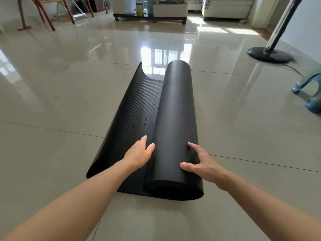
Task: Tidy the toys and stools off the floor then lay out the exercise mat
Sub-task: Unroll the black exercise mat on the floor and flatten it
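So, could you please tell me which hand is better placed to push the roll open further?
Probably the left hand: it sits behind the roll on the unrolled side, while the right hand rests on top.

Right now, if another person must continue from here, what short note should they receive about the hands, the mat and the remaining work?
Left hand: open, fingers against the left side of the mat roll.
Right hand: open, spread on the roll's right side.
Black exercise mat: on the tiled floor, a ribbed strip unrolled to the left, most still rolled.
Done: unrolling is begun.
Left: roll it out flat. Green plastic stool stands at the right edge.
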`<state>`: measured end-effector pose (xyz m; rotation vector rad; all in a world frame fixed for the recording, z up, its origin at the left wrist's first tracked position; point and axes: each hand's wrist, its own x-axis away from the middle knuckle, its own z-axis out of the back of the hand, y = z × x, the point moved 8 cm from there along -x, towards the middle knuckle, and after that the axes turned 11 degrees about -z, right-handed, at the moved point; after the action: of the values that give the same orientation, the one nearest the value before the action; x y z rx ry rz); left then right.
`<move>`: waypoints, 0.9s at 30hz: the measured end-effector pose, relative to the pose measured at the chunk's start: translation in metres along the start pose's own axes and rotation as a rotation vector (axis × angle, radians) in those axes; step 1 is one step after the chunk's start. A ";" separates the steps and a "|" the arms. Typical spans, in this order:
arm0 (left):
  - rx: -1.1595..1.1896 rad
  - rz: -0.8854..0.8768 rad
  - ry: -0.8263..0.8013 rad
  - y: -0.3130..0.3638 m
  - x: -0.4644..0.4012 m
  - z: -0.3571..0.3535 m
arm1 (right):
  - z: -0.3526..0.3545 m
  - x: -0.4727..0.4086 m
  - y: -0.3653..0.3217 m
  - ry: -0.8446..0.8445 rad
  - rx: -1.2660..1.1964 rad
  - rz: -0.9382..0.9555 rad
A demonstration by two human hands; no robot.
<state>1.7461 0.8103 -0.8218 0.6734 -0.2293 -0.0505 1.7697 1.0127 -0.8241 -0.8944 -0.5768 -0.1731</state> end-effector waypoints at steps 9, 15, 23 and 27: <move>0.214 -0.253 0.078 0.060 -0.016 -0.045 | 0.072 0.024 0.011 0.352 0.114 0.104; 0.677 -0.382 -0.259 0.143 -0.013 -0.092 | 0.099 0.039 0.001 0.684 0.146 0.299; 0.049 -0.354 -0.156 0.152 -0.028 -0.139 | 0.133 0.031 0.064 0.638 0.559 0.006; -0.441 -0.435 -0.519 0.132 -0.011 -0.187 | 0.167 0.034 0.113 0.601 0.476 -0.316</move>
<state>1.7743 1.0294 -0.8835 0.2475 -0.5479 -0.6796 1.7734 1.2158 -0.8021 -0.2539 -0.1728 -0.5448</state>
